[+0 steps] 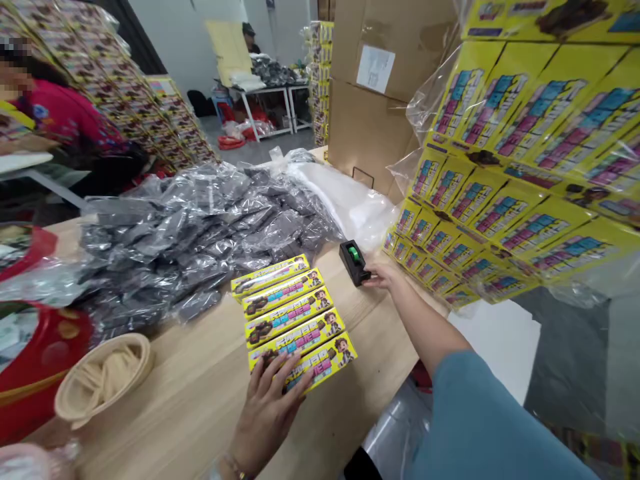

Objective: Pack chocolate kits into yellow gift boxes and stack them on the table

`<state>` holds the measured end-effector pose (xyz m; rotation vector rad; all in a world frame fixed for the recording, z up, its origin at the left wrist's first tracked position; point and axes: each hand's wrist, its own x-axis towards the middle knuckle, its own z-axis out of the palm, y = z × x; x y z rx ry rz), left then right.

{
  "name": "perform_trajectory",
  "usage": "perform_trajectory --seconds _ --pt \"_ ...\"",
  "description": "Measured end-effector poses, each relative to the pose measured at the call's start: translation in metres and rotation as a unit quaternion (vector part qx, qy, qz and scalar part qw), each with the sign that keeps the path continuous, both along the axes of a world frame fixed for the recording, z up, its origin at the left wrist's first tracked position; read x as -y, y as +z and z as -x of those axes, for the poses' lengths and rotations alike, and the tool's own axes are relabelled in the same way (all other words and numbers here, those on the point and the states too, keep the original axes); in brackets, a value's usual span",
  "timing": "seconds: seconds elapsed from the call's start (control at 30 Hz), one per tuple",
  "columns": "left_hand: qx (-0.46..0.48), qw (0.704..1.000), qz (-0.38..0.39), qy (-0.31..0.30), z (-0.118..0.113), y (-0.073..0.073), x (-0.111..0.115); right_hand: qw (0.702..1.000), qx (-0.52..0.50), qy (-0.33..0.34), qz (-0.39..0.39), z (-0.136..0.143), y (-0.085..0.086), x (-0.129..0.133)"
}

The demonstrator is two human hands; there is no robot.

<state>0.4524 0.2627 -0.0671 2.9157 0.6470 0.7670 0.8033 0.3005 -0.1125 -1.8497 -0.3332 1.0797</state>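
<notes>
Several yellow printed boxes [295, 320] lie side by side in a row on the wooden table [200, 393]. My left hand [273, 400] rests with spread fingers on the nearest boxes of the row. To the right of the row is a black tape dispenser [350, 263] with a green roll in it. My right hand [381, 276] is at the near end of the dispenser, its fingers closed together at the cutting edge; whatever they pinch there is too small to make out.
Grey packets in clear plastic [200, 220] are heaped behind the boxes. A bowl of tan bands [103, 380] and red baskets [43, 360] stand left. Wrapped yellow boxes [500, 173] tower on the right beside brown cartons [370, 127]. A person in pink [75, 120] sits far left.
</notes>
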Motion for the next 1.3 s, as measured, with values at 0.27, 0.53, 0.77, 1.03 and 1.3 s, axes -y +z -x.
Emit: perform_trajectory --seconds 0.27,0.53,0.77,1.03,1.3 --pt "0.0 0.999 0.048 0.0 -0.001 -0.003 -0.003 0.985 0.162 -0.034 0.039 0.039 0.003 0.077" --pt "-0.023 0.999 0.035 -0.016 0.0 0.003 -0.002 0.995 0.081 -0.028 -0.042 0.201 0.029 0.126" --pt "-0.003 0.999 0.042 -0.012 0.006 0.008 0.002 0.954 0.238 0.075 0.167 0.169 -0.004 0.183" --pt "-0.06 0.997 0.023 0.037 0.048 0.007 0.028 0.961 0.258 0.031 0.097 0.03 0.027 0.027" --pt "-0.098 0.994 0.002 0.053 0.044 0.007 0.028 0.99 0.084 0.065 0.094 0.011 0.013 -0.004"
